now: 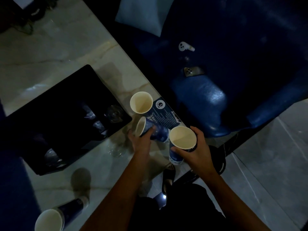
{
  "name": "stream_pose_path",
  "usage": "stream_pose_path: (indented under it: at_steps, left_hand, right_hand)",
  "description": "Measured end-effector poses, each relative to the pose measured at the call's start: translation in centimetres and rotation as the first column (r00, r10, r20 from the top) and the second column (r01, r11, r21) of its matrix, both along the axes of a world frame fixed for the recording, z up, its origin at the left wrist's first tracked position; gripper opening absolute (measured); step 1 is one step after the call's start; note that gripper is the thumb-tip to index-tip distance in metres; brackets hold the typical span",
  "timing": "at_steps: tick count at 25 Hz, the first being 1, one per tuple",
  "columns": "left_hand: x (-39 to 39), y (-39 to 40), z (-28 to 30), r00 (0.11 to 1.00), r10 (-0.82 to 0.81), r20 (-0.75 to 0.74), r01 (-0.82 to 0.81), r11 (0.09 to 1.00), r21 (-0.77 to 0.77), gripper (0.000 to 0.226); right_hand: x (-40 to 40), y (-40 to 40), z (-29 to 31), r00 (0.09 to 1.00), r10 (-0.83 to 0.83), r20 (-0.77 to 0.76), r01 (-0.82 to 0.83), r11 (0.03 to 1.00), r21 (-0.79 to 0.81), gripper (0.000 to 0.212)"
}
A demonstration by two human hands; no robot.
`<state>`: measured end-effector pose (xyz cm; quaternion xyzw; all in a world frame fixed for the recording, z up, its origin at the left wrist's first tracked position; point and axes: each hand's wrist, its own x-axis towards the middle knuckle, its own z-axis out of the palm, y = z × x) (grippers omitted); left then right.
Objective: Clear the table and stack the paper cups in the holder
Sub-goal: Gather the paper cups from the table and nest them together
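Gripping tilted cup [144, 127], left fingers [150, 131] wrapped around.

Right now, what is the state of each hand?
Left hand: closed on a tilted paper cup.
Right hand: closed on an upright paper cup.

Dim room, light low and bluish. Pale marble-look desk [55, 52] with grey veining runs diagonally from upper left to lower centre of frame. Dark blue leather armchair [216, 100] fills upper right, glossy highlights on padded arm. Light blue square cushion [143, 15] on seat at top centre. Grey tiled floor [270, 155] at lower right, thin grout lines visible.
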<state>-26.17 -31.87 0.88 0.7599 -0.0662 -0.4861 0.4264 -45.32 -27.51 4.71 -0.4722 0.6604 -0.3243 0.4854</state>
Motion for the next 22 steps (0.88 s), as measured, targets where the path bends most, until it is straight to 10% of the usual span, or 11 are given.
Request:
stream_pose_path:
  at_steps: [8, 22]
  left_hand:
    - [1.9, 4.6, 1.5, 0.825, -0.358, 0.438, 0.447, 0.887, -0.117, 0.091]
    - [8.9, 19.2, 4.4, 0.746, -0.293, 0.598, 0.349, 0.937, 0.025, 0.093]
  right_hand:
    - [1.4, -0.6, 0.2, 0.996, 0.047, -0.074, -0.050, 0.998, -0.044, 0.080]
    - [10.5, 0.7, 2.7, 0.862, 0.455, -0.221, -0.495, 0.849, -0.184, 0.087]
